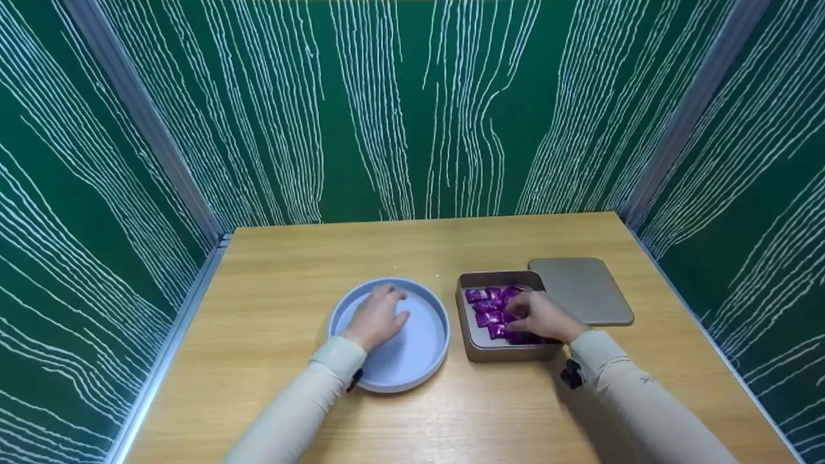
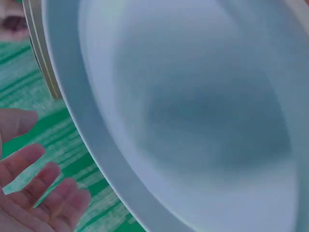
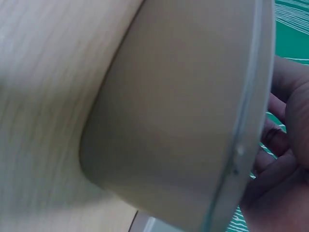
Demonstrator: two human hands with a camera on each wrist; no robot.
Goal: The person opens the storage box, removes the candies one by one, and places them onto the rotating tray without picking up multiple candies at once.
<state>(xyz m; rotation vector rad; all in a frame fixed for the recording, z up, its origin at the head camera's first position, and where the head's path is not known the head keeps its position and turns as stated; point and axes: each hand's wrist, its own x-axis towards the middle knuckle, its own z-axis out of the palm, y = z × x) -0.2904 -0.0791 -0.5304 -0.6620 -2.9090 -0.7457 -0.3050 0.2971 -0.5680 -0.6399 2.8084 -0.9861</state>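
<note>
My left hand (image 1: pixel 377 316) hovers over a round pale blue tray (image 1: pixel 419 348), with its fingers spread and nothing between them. In the left wrist view its fingers (image 2: pixel 46 183) are loosely extended beside the tray's raised rim (image 2: pixel 91 140). My right hand (image 1: pixel 538 316) reaches over the near right side of a square metal tin (image 1: pixel 506 354). Thumb and index finger stand apart at the purple wrapped candies (image 1: pixel 490 319) lying inside. The tin's wall (image 3: pixel 174 111) hides the fingertips in the right wrist view.
The tin's flat lid (image 1: pixel 583 290) lies on the wooden table (image 1: pixel 271 309), right of and behind the tin. Green panels with white lines (image 1: pixel 419 109) enclose the table at the back and both sides. Metal posts (image 1: pixel 148 122) stand at the back corners.
</note>
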